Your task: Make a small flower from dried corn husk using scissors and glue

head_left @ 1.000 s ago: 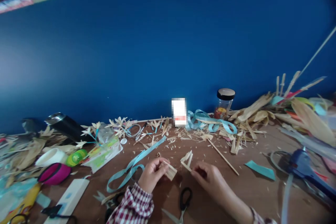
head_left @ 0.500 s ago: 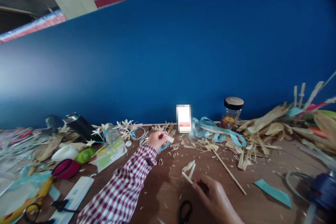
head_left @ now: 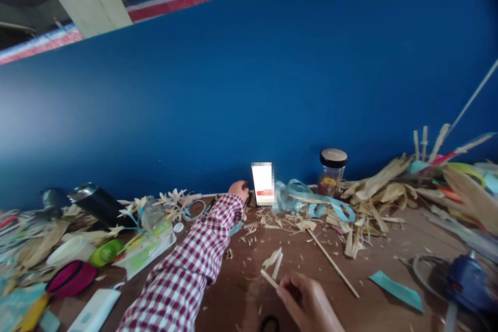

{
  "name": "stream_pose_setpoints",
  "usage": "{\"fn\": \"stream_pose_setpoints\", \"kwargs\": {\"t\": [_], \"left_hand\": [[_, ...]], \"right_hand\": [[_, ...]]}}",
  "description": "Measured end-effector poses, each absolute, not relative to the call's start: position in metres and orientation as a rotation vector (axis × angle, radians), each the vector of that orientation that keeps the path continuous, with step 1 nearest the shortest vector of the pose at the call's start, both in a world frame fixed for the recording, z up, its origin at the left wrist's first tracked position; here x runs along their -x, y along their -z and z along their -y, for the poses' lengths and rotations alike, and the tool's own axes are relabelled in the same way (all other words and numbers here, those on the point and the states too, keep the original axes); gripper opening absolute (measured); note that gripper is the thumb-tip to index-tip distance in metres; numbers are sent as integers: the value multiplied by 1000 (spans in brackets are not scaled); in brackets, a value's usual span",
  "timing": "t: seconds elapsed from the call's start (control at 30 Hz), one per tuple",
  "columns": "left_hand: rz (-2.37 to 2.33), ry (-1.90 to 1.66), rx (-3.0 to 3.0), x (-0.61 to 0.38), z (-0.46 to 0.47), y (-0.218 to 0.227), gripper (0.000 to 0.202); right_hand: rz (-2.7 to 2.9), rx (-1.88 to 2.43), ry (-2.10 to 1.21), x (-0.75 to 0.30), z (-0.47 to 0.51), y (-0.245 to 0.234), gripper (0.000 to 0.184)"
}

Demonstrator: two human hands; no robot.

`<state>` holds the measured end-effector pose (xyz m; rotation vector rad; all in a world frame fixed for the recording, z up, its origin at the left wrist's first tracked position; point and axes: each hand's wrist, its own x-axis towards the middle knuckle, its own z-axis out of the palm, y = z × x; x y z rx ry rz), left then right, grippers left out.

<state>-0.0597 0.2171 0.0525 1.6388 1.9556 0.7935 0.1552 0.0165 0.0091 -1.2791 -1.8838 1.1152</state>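
My left hand [head_left: 239, 190], in a red-and-white checked sleeve, reaches to the back of the brown table [head_left: 373, 264] and touches the left edge of a small upright white device [head_left: 263, 183] propped against the blue wall; its fingers curl, and whatever they hold is hidden. My right hand [head_left: 305, 302] stays near the front edge, pinching a small piece of pale dried-leaf strips [head_left: 272, 265] joined at an angle.
Dried-leaf scraps litter the table, with a big heap [head_left: 389, 176] at the right. Also there: light-blue ribbon [head_left: 311, 199], black-lidded glass jar [head_left: 332, 166], thin stick [head_left: 332, 263], blue glue gun [head_left: 467, 280], black cylinder [head_left: 95, 198], pink pouch [head_left: 70, 278], leaf flowers [head_left: 171, 202].
My left hand went from beside my right hand near the front to the back of the table, reaching the white device. The pale strip it held is out of sight. The right hand barely moved.
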Motion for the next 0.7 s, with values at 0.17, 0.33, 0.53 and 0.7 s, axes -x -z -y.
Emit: {"fn": "stream_pose_setpoints", "kwargs": {"t": [0.17, 0.33, 0.53, 0.7], "left_hand": [[-1894, -883, -1617, 64, -183, -60, 30], [-1748, -760, -1767, 44, -112, -52, 21], [-1711, -455, -2049, 7, -51, -38, 21], [-1819, -317, -2069, -5, -44, -36, 15]], "right_hand": [[1679, 1266, -1233, -155, -16, -7, 28], [1337, 1235, -1231, -159, -23, -13, 31], [1218, 1166, -1263, -157, -24, -4, 31], [1043, 1132, -1294, -158, -26, 2, 29]]}}
